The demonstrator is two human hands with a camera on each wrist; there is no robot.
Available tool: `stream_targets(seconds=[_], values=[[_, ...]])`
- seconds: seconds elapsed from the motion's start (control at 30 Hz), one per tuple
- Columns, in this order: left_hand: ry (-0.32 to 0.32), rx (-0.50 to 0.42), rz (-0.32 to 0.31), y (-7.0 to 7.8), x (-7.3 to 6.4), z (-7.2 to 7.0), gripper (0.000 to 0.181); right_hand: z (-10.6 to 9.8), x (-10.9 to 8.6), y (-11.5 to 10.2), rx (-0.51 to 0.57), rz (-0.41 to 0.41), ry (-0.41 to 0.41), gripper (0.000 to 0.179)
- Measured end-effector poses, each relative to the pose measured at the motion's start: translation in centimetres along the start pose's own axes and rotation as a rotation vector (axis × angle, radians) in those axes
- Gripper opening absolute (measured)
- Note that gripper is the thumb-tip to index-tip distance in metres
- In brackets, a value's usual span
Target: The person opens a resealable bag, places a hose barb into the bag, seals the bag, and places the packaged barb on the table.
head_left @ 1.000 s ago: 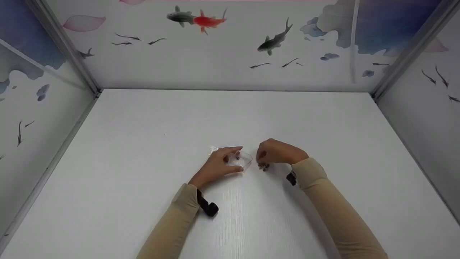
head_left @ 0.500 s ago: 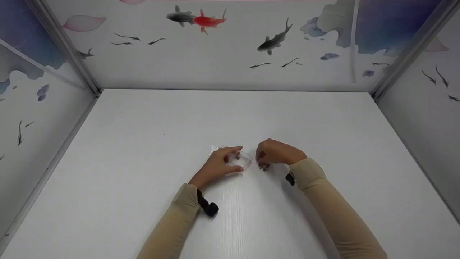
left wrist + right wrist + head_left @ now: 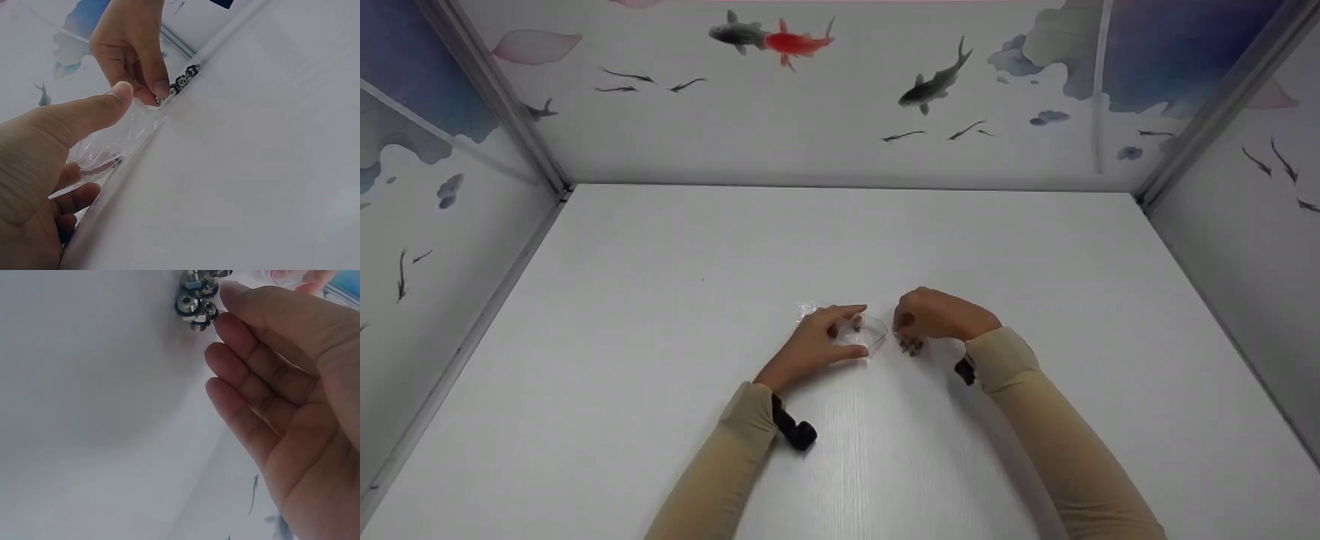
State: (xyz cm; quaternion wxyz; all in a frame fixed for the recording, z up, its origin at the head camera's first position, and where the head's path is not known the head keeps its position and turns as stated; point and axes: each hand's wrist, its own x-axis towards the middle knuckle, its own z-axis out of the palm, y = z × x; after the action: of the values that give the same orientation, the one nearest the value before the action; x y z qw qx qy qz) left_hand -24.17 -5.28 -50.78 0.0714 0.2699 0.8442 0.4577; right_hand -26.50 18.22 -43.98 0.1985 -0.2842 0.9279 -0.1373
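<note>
In the head view my left hand holds a clear plastic container, thumb and fingers spread round its sides. Inside it, near the fingers, lies something small and brownish. Just right of the container my right hand reaches down to a small pile of metal fittings on the table. The right wrist view shows these fittings as shiny pieces with dark rings. Thumb and forefinger of the right hand pinch one small metal fitting at the pile's end, mostly covered by the fingertips.
Crinkled clear plastic lies behind my left hand. The white table is bounded by panels printed with fish at the back and both sides. A black wrist camera sticks out from the left sleeve.
My right hand has shifted very slightly to the left at the pile of fittings. The left hand and the container have stayed in place.
</note>
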Motion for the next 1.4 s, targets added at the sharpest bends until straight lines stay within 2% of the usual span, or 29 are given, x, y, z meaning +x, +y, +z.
stream_targets(seconds=[0.23,0.77,1.23,1.4], values=[[-0.004,0.000,-0.014,-0.2,0.1,0.1,0.067,-0.5,-0.2,-0.2,0.004,0.000,0.009,0.011],[0.001,0.007,0.016,0.0,0.0,0.1,0.067,-1.5,-0.1,-1.1,-0.040,-0.152,0.088,0.013],[-0.006,-0.028,-0.025,-0.1,0.0,0.1,0.067,-1.8,0.5,-2.4,-0.056,-0.250,0.114,0.012],[-0.003,-0.027,-0.014,-0.1,0.0,0.1,0.068,-1.7,0.7,-2.6,-0.049,-0.274,0.115,0.012]])
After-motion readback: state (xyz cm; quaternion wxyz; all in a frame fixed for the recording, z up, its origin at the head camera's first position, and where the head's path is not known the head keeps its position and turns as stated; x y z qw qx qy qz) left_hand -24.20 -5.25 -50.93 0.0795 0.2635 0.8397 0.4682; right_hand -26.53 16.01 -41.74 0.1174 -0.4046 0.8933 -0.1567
